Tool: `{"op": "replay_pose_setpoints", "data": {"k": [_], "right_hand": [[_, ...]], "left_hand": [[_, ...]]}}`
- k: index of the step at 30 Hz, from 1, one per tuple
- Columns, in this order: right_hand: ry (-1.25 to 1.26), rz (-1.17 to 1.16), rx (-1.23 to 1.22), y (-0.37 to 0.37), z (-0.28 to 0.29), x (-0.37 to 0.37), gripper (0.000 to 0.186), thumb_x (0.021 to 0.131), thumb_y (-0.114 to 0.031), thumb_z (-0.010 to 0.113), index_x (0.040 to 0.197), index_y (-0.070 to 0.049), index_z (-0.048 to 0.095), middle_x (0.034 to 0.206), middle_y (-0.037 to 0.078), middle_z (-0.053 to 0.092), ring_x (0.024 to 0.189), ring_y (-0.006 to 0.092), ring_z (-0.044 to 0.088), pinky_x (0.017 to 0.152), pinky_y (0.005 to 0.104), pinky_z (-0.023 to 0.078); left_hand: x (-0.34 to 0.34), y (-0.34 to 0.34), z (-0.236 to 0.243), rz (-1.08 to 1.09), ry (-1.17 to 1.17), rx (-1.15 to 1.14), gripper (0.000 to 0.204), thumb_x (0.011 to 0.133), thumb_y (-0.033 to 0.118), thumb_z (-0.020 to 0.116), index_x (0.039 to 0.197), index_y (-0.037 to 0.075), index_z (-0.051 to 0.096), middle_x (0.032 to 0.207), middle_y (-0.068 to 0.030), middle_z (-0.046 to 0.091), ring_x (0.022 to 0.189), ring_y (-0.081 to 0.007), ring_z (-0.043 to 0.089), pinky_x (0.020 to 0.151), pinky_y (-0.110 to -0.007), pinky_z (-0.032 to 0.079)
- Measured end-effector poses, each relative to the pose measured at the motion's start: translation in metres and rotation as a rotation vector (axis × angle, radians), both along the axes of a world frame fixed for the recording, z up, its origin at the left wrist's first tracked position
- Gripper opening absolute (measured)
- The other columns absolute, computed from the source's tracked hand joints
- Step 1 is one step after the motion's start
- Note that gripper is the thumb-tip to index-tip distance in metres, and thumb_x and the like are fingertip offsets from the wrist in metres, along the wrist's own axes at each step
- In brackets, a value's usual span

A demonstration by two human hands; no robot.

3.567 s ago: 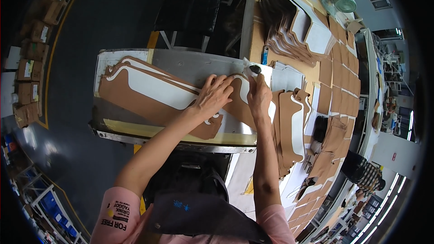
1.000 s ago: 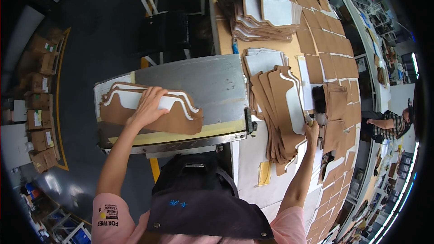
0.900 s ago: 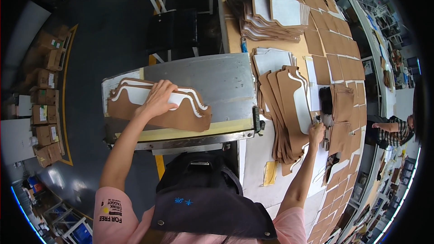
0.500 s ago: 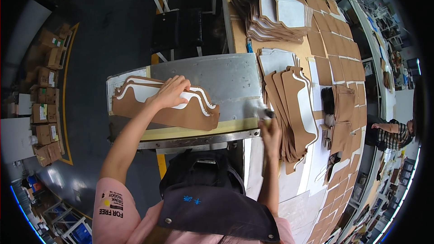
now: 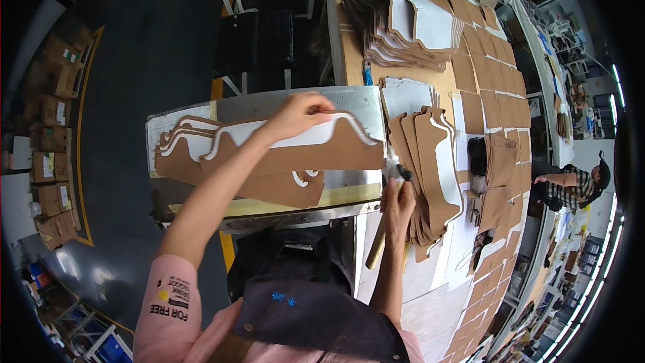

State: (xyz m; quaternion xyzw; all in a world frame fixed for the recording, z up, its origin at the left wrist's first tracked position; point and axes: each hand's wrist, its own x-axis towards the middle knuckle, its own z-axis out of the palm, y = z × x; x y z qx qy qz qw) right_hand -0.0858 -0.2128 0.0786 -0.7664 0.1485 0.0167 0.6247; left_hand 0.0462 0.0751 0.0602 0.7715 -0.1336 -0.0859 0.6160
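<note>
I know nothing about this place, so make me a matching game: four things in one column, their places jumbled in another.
1. Topmost brown-and-white sheet
2. Long tan-handled tool
3. Black square seat with pale legs
4. Brown cardboard boxes

A. Just beyond the metal bench
B. Upper edge at the left grip
C. Along the picture's far left
D. In the right grip

Pairs: 1-B; 2-D; 3-A; 4-C

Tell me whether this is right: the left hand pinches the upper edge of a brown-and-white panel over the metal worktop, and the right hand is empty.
Not quite: the right hand is not empty. The head view shows it holding a hand tool with a slim, yellowish handle. The rest stands.
</note>
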Motion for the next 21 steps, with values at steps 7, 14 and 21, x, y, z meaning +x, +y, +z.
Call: {"op": "replay_pose_setpoints", "data": {"k": [7,14,21], "right_hand": [[-0.237,0.161,-0.490,-0.012,-0.026,0.078,0.017,0.099,-0.014,0.056,0.098,0.003,0.053,0.064,0.010,0.050,0.054,0.0177,0.047,0.051,0.0330,0.039],[-0.234,0.248,-0.766,0.011,-0.039,0.107,0.015,0.096,-0.013,0.058,0.094,0.001,0.053,0.072,0.026,0.059,0.068,0.0464,0.060,0.058,0.0512,0.044],[-0.152,0.290,-0.749,0.018,-0.036,0.125,0.016,0.093,-0.013,0.059,0.087,-0.001,0.050,0.070,0.026,0.059,0.067,0.0462,0.060,0.058,0.0515,0.045]], "left_hand": [[-0.015,-0.085,-0.055,0.114,-0.461,0.563,0.038,0.078,0.012,0.075,0.114,0.005,0.065,0.124,-0.0104,0.057,0.119,-0.0280,0.052,0.099,-0.043,0.042],[-0.041,-0.089,-0.055,0.141,-0.518,0.651,0.050,0.076,0.020,0.077,0.121,0.004,0.061,0.130,-0.0111,0.052,0.127,-0.0304,0.045,0.105,-0.044,0.039],[-0.037,-0.097,-0.056,0.131,-0.493,0.722,0.053,0.074,0.023,0.077,0.122,0.005,0.060,0.132,-0.0103,0.050,0.126,-0.0297,0.044,0.106,-0.045,0.038]]}}
